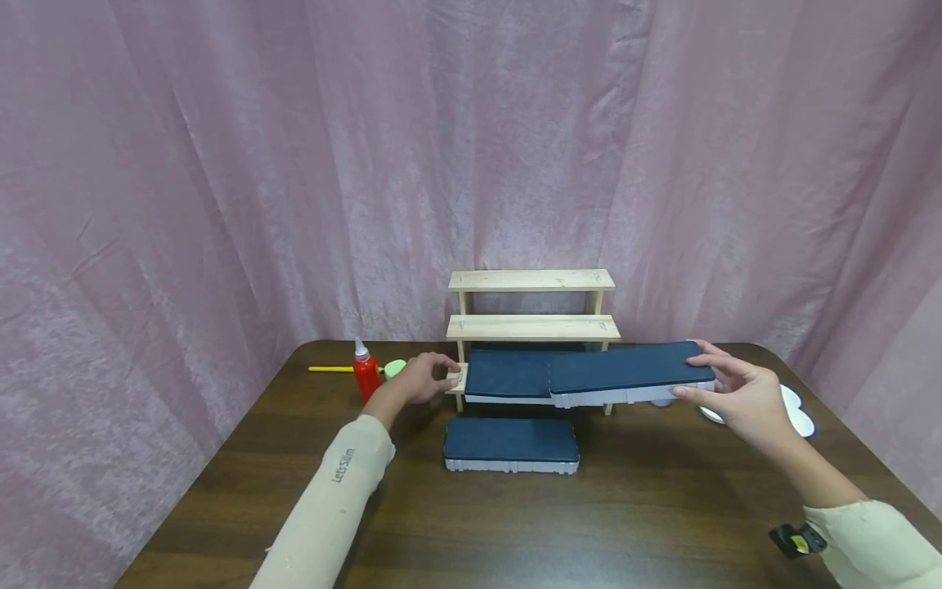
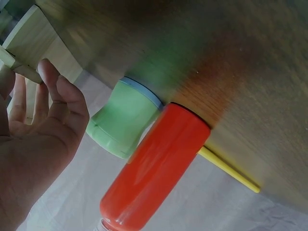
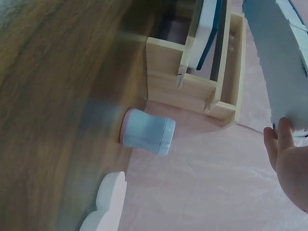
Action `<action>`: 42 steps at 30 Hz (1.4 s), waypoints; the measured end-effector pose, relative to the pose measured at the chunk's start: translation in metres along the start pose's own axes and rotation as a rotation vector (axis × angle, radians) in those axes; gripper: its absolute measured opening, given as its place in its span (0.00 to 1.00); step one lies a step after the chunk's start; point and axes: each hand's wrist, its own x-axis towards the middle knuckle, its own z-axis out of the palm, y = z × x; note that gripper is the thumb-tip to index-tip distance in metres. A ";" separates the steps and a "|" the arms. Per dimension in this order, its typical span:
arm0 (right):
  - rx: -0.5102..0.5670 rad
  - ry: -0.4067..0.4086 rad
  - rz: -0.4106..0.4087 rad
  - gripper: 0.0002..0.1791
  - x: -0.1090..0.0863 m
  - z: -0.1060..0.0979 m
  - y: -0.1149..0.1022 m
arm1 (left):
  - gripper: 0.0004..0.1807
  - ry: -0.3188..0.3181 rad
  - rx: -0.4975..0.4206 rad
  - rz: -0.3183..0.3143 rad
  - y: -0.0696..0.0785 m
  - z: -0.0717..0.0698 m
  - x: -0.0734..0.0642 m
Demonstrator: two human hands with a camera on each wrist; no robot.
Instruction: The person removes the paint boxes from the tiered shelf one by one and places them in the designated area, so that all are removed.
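Observation:
A three-step wooden rack [image 1: 533,327] stands at the back of the table. My left hand [image 1: 421,378] pinches the left end of its lowest step, and in the left wrist view thumb and fingers meet around the wooden edge [image 2: 29,72]. On that step lies a flat white box with a dark blue lid [image 1: 508,375]. My right hand [image 1: 746,397] grips the right end of a second such box [image 1: 633,368], held raised and slightly tilted; its left end overlaps the first box in the head view. Its pale underside [image 3: 284,72] shows in the right wrist view.
A third blue-lidded box [image 1: 511,442] lies on the table [image 1: 515,523] before the rack. To the left are a red bottle [image 1: 366,375], a green container [image 2: 126,115] and a yellow stick [image 1: 331,369]. At right are a light-blue container [image 3: 149,132] and white rounded pieces [image 1: 798,417].

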 end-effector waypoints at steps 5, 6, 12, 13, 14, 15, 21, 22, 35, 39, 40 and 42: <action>-0.024 -0.007 -0.008 0.24 -0.003 -0.003 0.003 | 0.17 0.005 0.001 0.003 -0.001 0.001 0.001; -0.023 -0.007 -0.012 0.24 -0.003 -0.003 0.003 | 0.17 0.005 0.001 0.001 -0.001 0.000 0.001; -0.016 -0.017 -0.013 0.24 -0.007 -0.007 0.002 | 0.17 0.002 -0.008 -0.008 0.001 0.000 0.000; -0.012 -0.019 -0.011 0.24 -0.008 -0.008 0.002 | 0.18 0.002 -0.010 -0.008 0.001 0.000 0.000; -0.012 -0.018 -0.014 0.24 -0.008 -0.008 0.003 | 0.18 0.002 -0.011 -0.010 0.001 0.000 0.000; -0.008 -0.013 -0.011 0.23 -0.009 -0.009 0.003 | 0.18 0.001 -0.011 -0.010 0.002 0.000 0.000; 0.027 -0.007 -0.020 0.23 -0.012 -0.014 0.005 | 0.18 -0.004 -0.006 -0.016 0.001 0.000 0.000; 0.026 -0.011 -0.031 0.23 -0.012 -0.015 0.005 | 0.18 -0.003 -0.007 -0.015 0.001 0.000 0.000; 0.056 -0.036 -0.049 0.22 -0.018 -0.023 0.008 | 0.17 -0.002 -0.009 -0.016 -0.001 0.001 0.000; 0.124 -0.042 -0.071 0.23 -0.019 -0.023 0.009 | 0.17 -0.003 -0.011 -0.015 -0.001 0.001 0.000; 0.136 -0.045 -0.078 0.23 -0.019 -0.024 0.010 | 0.17 -0.001 -0.009 -0.013 -0.001 0.001 0.000; 0.145 -0.050 -0.082 0.23 -0.020 -0.024 0.011 | 0.17 0.000 -0.008 -0.013 -0.001 0.001 0.000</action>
